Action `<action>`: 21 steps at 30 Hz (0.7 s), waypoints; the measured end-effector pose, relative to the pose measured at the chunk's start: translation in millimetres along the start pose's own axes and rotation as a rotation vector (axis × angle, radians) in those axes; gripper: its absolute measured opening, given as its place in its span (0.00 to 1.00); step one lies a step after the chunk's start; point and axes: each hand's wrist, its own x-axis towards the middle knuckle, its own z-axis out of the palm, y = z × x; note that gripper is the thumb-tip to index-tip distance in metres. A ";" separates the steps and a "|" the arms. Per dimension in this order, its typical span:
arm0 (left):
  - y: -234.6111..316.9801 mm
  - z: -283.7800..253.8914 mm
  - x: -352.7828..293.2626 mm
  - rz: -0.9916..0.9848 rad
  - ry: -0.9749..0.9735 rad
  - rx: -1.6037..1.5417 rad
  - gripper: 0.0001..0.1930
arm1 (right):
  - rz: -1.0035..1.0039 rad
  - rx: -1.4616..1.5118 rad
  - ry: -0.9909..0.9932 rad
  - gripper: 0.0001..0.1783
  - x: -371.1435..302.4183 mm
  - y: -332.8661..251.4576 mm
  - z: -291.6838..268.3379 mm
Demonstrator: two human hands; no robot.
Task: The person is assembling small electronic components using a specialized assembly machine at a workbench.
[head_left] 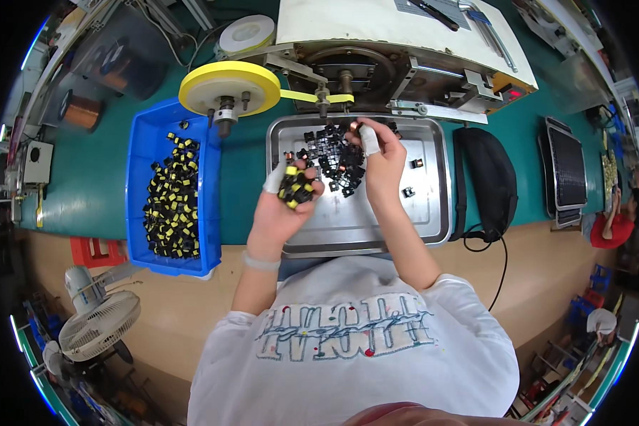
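Observation:
Cupped in my left hand (pixel 280 209) are several small black coil bobbins (pixel 295 188) wrapped with yellow tape. A white wrap covers a finger of this hand, which is above the left side of a shallow metal tray (pixel 443 192). My right hand (pixel 385 160), also with a white-wrapped finger, pinches a small copper-wound coil bobbin (pixel 354 126) close below the machine's tape arm. Between the hands, a pile of black bobbins (pixel 330 153) with bits of copper lies in the tray. A few loose bobbins (pixel 416 163) sit to its right.
A blue bin (pixel 210 206) of yellow-taped bobbins stands left of the tray. Beyond it are a yellow tape roll (pixel 259 82) and a white-topped taping machine (pixel 376 25). A black padded case (pixel 486 184) lies right, near stacked black trays (pixel 568 167). A fan (pixel 99 323) stands lower left.

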 end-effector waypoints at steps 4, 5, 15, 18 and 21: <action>19.3 27.9 -55.5 0.281 0.056 0.020 0.14 | -0.017 0.117 0.114 0.09 8.8 6.8 17.5; 26.3 33.9 -71.9 0.395 0.034 0.058 0.15 | -0.017 0.117 0.113 0.09 7.9 8.5 19.3; 126.1 17.7 -155.8 1.368 0.832 0.997 0.20 | -0.422 -0.224 0.247 0.10 12.0 37.4 34.7; 129.6 38.3 -154.8 1.381 0.954 1.324 0.29 | -0.341 -0.038 0.225 0.10 9.9 30.8 31.8; 66.9 118.3 -165.6 1.754 0.964 1.170 0.28 | -0.248 -0.062 0.112 0.11 5.7 27.7 17.8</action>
